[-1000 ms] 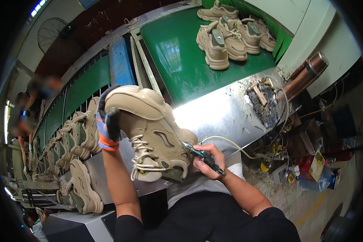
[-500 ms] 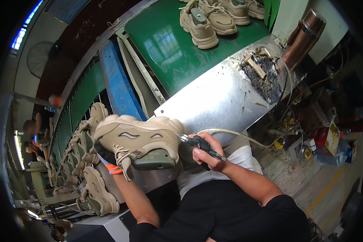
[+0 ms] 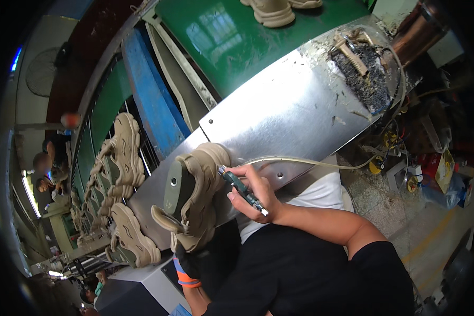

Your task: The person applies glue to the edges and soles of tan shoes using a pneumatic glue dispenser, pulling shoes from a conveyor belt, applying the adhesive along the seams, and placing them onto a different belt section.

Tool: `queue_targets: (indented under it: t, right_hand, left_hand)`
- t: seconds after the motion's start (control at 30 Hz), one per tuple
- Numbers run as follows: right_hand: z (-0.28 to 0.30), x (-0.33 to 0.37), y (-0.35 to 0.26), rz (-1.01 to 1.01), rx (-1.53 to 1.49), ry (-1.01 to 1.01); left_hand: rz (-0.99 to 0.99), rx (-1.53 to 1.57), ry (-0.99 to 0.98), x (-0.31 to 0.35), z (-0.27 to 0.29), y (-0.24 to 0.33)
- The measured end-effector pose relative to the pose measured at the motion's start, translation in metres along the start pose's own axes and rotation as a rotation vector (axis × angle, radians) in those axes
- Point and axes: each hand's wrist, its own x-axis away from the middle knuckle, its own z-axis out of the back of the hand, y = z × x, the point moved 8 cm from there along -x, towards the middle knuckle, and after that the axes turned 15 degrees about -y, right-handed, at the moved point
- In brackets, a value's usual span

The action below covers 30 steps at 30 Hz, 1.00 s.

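My left hand (image 3: pixel 187 262), in a dark glove with an orange and grey cuff, grips a beige sneaker (image 3: pixel 199 213) near its toe. A grey-green shoe last (image 3: pixel 178 188) fills the sneaker, whose heel end points up and away from me. Closed around a slim dark-green hand tool (image 3: pixel 240 187) with metal ends, my right hand (image 3: pixel 258 195) is just right of the sneaker's heel. The tool's metal tip sits close to the sneaker's side; whether it touches I cannot tell. A clear yellowish hose (image 3: pixel 300 159) runs rightward from behind my right hand.
Beyond lies a metal ledge (image 3: pixel 279 113), with a dark crusted patch (image 3: pixel 361 79) and a copper-coloured flask (image 3: pixel 418 31) at its right. More sneakers stand on the green belt (image 3: pixel 205 47) and in a row of sneakers (image 3: pixel 124 158) at left. People work at far left.
My left hand has turned the sneaker from lying sideways to heel-up and brought it lower. The tool in my right hand has shifted left, beside the heel. The view has shifted too.
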Motion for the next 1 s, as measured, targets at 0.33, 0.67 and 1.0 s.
queue_targets:
  t: [0.33, 0.67, 1.0]
  right_hand:
    - [-0.009, -0.008, 0.005, -0.12, -0.079, -0.117]
    - [0.015, 0.025, -0.001, -0.252, -0.326, -0.119]
    - [0.05, 0.048, -0.046, -0.458, -0.204, -0.054]
  left_hand:
    - [0.167, 0.243, -0.365, -0.013, -0.107, -0.006]
    - [0.269, 0.421, -0.682, -0.046, -0.175, 0.012]
    - [0.235, 0.471, -0.858, -0.065, -0.247, 0.039]
